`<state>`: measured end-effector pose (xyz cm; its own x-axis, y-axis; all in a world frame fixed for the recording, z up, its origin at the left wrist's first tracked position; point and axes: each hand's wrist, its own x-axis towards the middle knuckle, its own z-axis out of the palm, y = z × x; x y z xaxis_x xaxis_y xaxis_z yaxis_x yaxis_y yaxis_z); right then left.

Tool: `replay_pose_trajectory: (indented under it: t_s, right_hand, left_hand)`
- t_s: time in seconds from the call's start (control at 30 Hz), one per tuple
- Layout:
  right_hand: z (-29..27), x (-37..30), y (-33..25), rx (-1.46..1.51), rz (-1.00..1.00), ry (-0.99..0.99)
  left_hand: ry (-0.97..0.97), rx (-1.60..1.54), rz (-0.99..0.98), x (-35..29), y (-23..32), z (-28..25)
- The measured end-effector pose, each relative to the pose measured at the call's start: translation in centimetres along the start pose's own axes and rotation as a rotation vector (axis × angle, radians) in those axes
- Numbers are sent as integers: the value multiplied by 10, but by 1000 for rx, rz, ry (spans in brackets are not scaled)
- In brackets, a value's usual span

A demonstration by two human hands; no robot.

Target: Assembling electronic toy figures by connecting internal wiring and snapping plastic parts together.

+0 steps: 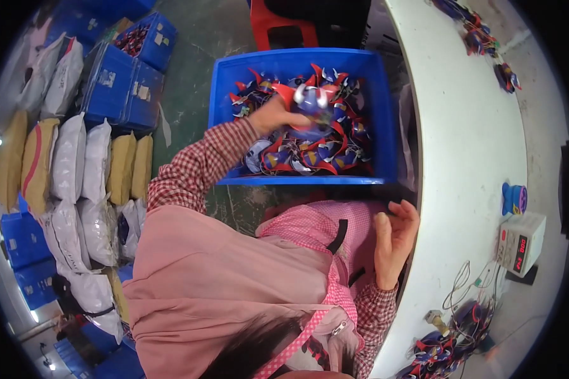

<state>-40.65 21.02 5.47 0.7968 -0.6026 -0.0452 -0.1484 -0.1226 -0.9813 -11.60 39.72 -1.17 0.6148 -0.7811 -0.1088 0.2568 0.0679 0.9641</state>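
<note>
Over the large blue bin point(220, 95), my left hand point(275, 117) is closed on a blue, red and white plastic toy part point(313, 104), smeared by motion. Many similar parts with red pointed pieces and thin wires lie heaped below it, such as the toy part point(335, 155) at the front of the heap. My right hand point(395, 243) is beside the edge of the white table point(474, 158), fingers apart and nothing in it.
More wired parts point(455, 338) lie on the table's near end, others point(480, 41) at its far end. A small box with a red display point(521, 243) stands by a blue roll point(514, 199). Stacked sacks point(69, 164) and blue crates point(110, 82) line the left; a red stool point(284, 31) is behind the bin.
</note>
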Motion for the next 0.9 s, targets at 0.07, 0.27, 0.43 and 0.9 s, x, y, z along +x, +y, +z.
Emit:
replay_pose_trajectory:
  t_s: [0.07, 0.27, 0.43, 0.9]
  right_hand:
    - [8, -3, 7, -35, 29, -24]
    - [12, -21, 19, -226, 65, 49]
    - [14, -21, 11, -348, -36, -22]
    - [-187, -236, -20, -94, 19, 1318]
  left_hand:
    - [190, 151, -92, 7, -35, -65]
    - [201, 313, -38, 47, -133, -119]
    - [224, 459, -101, 21, -170, -215]
    - [-272, 582, 89, 17, -4, 193]
